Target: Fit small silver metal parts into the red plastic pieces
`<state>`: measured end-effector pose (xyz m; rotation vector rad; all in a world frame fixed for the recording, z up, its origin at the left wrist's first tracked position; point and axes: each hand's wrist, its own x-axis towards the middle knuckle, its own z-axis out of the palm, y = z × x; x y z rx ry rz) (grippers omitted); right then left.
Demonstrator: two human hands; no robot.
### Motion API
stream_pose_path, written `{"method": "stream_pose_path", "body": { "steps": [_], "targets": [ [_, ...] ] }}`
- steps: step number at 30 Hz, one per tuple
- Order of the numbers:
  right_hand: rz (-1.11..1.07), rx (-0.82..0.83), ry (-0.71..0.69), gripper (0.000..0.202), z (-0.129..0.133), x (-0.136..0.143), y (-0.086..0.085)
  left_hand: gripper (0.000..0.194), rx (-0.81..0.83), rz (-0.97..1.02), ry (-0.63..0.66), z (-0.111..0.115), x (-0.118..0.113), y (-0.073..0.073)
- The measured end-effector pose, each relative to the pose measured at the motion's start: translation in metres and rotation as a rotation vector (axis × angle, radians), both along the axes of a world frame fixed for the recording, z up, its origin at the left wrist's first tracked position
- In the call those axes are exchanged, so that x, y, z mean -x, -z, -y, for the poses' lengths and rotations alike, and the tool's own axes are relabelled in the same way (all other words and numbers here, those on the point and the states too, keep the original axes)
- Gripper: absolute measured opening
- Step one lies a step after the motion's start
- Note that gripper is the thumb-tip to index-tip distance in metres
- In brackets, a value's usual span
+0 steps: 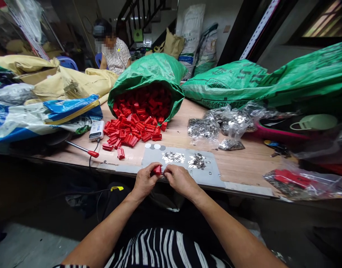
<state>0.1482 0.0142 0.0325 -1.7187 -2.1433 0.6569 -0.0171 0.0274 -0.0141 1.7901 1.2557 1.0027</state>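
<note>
Red pile (131,128): lying spilled from the green sack (148,72), seemingly plenty waiting.
Left hand (144,181): closing its fingers on one small red piece (157,170) at the table edge (243,186).
Metal bits (184,159): lying scattered on the grey mat (212,169).
Right hand (179,179): pinching at that piece's end; whether it is holding a metal bit, I cannot tell.
Progress: no finished heap is showing.

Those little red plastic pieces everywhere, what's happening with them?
A person seated at the wooden table holds one red piece in the left hand, while the right hand pinches at its end. More red pieces spill from a green sack lying on its side. Small shiny metal bits lie on a grey mat just beyond the hands. Another person sits at the far end.
</note>
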Motion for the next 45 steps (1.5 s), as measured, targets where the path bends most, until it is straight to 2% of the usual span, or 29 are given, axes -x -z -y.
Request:
{"method": "stream_pose_path", "body": {
  "steps": [10, 13, 16, 20, 24, 30, 36, 39, 42, 45],
  "targets": [
    [-0.368, -0.083, -0.106, 0.02, 0.016, -0.027, 0.011, 0.028, 0.055, 0.223, -0.029, 0.013, -0.004, -0.013],
    [-0.442, -0.006, -0.086, 0.017, 0.025, -0.033, 0.012, 0.029, 0.106, 0.359, -0.045, 0.018, -0.008, -0.018],
    [-0.536, 0.114, -0.103, 0.016, 0.033, -0.033, 0.01, 0.028, 0.284, 0.625, -0.04, 0.025, -0.013, -0.025],
    [-0.548, 0.105, -0.155, 0.029, 0.039, -0.026, 0.001, 0.019, 0.634, 1.028, 0.056, 0.034, -0.016, -0.036],
    [-0.512, 0.115, -0.187, 0.036, 0.04, -0.02, -0.005, 0.019, 0.817, 1.254, 0.083, 0.04, -0.015, -0.037],
    [-0.493, 0.076, -0.198, 0.034, 0.04, -0.019, -0.008, 0.01, 0.937, 1.359, -0.003, 0.042, -0.016, -0.032],
    [-0.406, 0.048, -0.203, 0.035, 0.042, -0.021, -0.01, 0.014, 0.995, 1.384, 0.009, 0.044, -0.018, -0.034],
    [-0.376, -0.031, -0.163, 0.033, 0.041, -0.018, -0.007, 0.014, 0.979, 1.412, 0.017, 0.045, -0.02, -0.034],
    [-0.439, -0.086, -0.104, 0.029, 0.039, -0.014, -0.002, 0.012, 0.97, 1.451, -0.002, 0.045, -0.022, -0.032],
    [-0.561, -0.037, -0.056, 0.031, 0.037, -0.011, -0.001, 0.011, 0.968, 1.472, -0.021, 0.045, -0.022, -0.03]
  ]
}}
